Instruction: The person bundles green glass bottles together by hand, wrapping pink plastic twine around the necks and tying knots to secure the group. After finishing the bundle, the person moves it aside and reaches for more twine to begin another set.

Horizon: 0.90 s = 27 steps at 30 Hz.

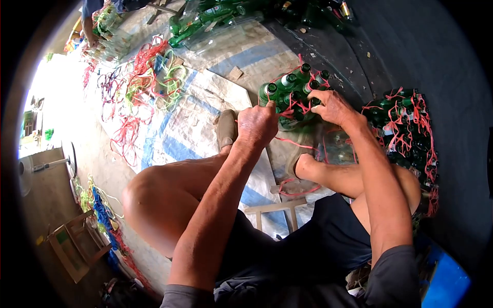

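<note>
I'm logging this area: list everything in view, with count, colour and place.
Bottle cluster: one, green, at the hands
Strips: several, red, around the cluster
Bound bottles: many, green, right
Loose bottles: many, green, top
Clear bottles: several, clear, top left
Ribbon tangles: several, mostly red, left
Ribbon bundle: one, multicoloured, lower left
Sheeting: count unclear, white and blue, floor
Fan: one, pale, left
Wooden frame: one, brown, lower left
Panel: one, blue, lower right
Other person's arm: one, top left
Shoes: two, brown, centre
Shorts: one, dark, bottom
Legs: two, below centre
Left hand: one, cluster's left
Right hand: one, cluster's right
</note>
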Tool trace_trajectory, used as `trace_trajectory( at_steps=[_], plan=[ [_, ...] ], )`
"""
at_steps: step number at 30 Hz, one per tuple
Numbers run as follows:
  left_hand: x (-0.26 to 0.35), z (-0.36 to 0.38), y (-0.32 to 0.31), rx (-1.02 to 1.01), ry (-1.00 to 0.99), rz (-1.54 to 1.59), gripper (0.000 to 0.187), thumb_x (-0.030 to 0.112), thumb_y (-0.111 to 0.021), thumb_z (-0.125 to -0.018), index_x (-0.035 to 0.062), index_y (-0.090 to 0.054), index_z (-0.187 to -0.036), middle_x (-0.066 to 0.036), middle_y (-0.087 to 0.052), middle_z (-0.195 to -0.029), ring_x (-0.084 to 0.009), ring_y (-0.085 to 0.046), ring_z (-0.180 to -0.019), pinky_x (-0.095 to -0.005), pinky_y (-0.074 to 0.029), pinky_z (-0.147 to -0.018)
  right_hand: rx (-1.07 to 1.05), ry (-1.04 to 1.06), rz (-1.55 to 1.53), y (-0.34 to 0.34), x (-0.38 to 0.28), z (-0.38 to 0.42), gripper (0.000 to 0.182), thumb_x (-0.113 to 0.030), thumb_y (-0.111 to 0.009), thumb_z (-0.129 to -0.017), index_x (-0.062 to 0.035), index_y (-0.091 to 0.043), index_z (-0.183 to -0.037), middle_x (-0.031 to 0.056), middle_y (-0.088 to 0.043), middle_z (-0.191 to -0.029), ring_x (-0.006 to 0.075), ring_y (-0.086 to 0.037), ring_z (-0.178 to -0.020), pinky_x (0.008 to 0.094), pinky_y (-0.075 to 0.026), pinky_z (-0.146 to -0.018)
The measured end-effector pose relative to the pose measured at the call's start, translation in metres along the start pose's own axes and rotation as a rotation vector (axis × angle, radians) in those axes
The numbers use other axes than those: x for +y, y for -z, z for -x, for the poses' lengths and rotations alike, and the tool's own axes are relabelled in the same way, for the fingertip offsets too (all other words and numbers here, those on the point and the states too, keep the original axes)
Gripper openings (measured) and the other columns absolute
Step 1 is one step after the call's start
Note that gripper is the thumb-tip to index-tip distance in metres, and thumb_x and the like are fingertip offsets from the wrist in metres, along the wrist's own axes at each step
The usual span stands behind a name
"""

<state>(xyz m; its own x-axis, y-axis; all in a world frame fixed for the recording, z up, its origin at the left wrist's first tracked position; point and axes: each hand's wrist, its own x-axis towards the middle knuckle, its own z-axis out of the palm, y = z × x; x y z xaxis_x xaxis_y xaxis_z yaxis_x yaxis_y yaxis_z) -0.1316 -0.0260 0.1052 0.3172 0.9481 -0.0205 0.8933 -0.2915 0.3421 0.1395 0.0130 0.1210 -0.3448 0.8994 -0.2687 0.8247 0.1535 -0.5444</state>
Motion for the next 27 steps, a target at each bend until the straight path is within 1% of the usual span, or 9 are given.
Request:
trace_trajectory(
  at_steps=[1,6,11,14,18,19,23,24,27],
  plan=[
    [0.004,0.000,-0.002,-0.008,0.001,-0.005,0.030,0.034,-0.073,-0.096,0.0107,-0.069,-0.115,-0.021,-0.073,-0.075,-0.0425,-0.074,-0.071,-0.0544,-0.057,-0.063,-0.017,-0.021,0.022,0.002,0.003,0.001,0.033,-0.017,-0.076,-0.090,-0.0117,-0.072,-0.122,0.0229,-0.076,-0.112,0.0439,-0.072,-0.106,0.0492,-0.057,-0.090],
    [0.009,-0.001,0.000,0.016,0.038,0.033,0.034,0.036,-0.074,-0.095,0.0129,-0.071,-0.120,-0.020,-0.074,-0.076,-0.0415,-0.074,-0.072,-0.0543,-0.058,-0.064,0.021,-0.051,-0.039,-0.004,0.006,0.006,0.041,-0.017,-0.077,-0.089,-0.0080,-0.070,-0.129,0.0253,-0.075,-0.102,0.0387,-0.074,-0.095,0.0460,-0.056,-0.086],
    [-0.003,-0.011,0.002,0.021,0.040,-0.031,0.035,0.038,-0.074,-0.096,0.0155,-0.074,-0.123,-0.019,-0.075,-0.080,-0.0416,-0.075,-0.075,-0.0536,-0.059,-0.066,0.210,-0.088,-0.007,-0.037,0.015,0.008,0.045,-0.020,-0.075,-0.093,-0.0159,-0.068,-0.137,0.0239,-0.076,-0.114,0.0464,-0.071,-0.108,0.0533,-0.057,-0.090],
    [-0.008,-0.015,0.000,0.022,0.042,-0.030,0.035,0.037,-0.074,-0.096,0.0159,-0.075,-0.124,-0.019,-0.075,-0.080,-0.0415,-0.075,-0.076,-0.0537,-0.059,-0.067,0.258,-0.280,0.017,-0.040,-0.013,0.017,0.048,-0.016,-0.075,-0.090,-0.0095,-0.065,-0.137,0.0266,-0.075,-0.112,0.0471,-0.071,-0.107,0.0506,-0.057,-0.091],
    [-0.010,-0.018,0.002,0.035,0.017,-0.023,0.037,0.041,-0.075,-0.095,0.0167,-0.076,-0.123,-0.019,-0.075,-0.081,-0.0414,-0.075,-0.076,-0.0531,-0.059,-0.067,0.622,-0.290,-0.219,-0.073,-0.023,0.025,0.045,-0.011,-0.075,-0.090,-0.0084,-0.064,-0.133,0.0166,-0.072,-0.083,0.0369,-0.072,-0.081,0.0483,-0.054,-0.076],
    [-0.011,-0.018,0.003,0.029,0.007,-0.024,0.036,0.041,-0.075,-0.095,0.0171,-0.077,-0.123,-0.019,-0.075,-0.081,-0.0414,-0.075,-0.076,-0.0529,-0.059,-0.067,0.618,-0.323,-0.219,-0.075,-0.026,0.032,0.041,-0.018,-0.071,-0.095,-0.0125,-0.061,-0.134,0.0167,-0.077,-0.094,0.0389,-0.075,-0.088,0.0507,-0.056,-0.077],
    [-0.014,-0.020,0.010,0.029,-0.044,-0.001,0.033,0.039,-0.078,-0.093,0.0144,-0.075,-0.114,-0.019,-0.075,-0.078,-0.0415,-0.075,-0.075,-0.0523,-0.059,-0.066,0.639,-0.225,-0.226,-0.090,-0.062,0.040,0.038,-0.020,-0.074,-0.095,-0.0111,-0.063,-0.129,0.0165,-0.075,-0.086,0.0412,-0.073,-0.079,0.0513,-0.055,-0.072],
    [-0.015,-0.020,0.010,0.035,-0.059,0.009,0.031,0.037,-0.079,-0.092,0.0126,-0.074,-0.110,-0.019,-0.075,-0.077,-0.0416,-0.076,-0.075,-0.0522,-0.059,-0.066,0.599,-0.218,-0.234,-0.092,-0.068,0.039,0.038,-0.021,-0.078,-0.095,-0.0079,-0.066,-0.129,0.0145,-0.073,-0.081,0.0334,-0.072,-0.074,0.0458,-0.055,-0.070],
    [-0.018,-0.023,0.009,-0.008,-0.041,0.007,0.035,0.040,-0.075,-0.095,0.0191,-0.077,-0.123,-0.019,-0.074,-0.079,-0.0419,-0.074,-0.076,-0.0523,-0.059,-0.066,0.550,-0.160,-0.221,-0.102,-0.064,0.030,0.036,-0.027,-0.080,-0.095,-0.0081,-0.069,-0.123,0.0195,-0.076,-0.088,0.0387,-0.075,-0.081,0.0476,-0.056,-0.072]
  ],
)
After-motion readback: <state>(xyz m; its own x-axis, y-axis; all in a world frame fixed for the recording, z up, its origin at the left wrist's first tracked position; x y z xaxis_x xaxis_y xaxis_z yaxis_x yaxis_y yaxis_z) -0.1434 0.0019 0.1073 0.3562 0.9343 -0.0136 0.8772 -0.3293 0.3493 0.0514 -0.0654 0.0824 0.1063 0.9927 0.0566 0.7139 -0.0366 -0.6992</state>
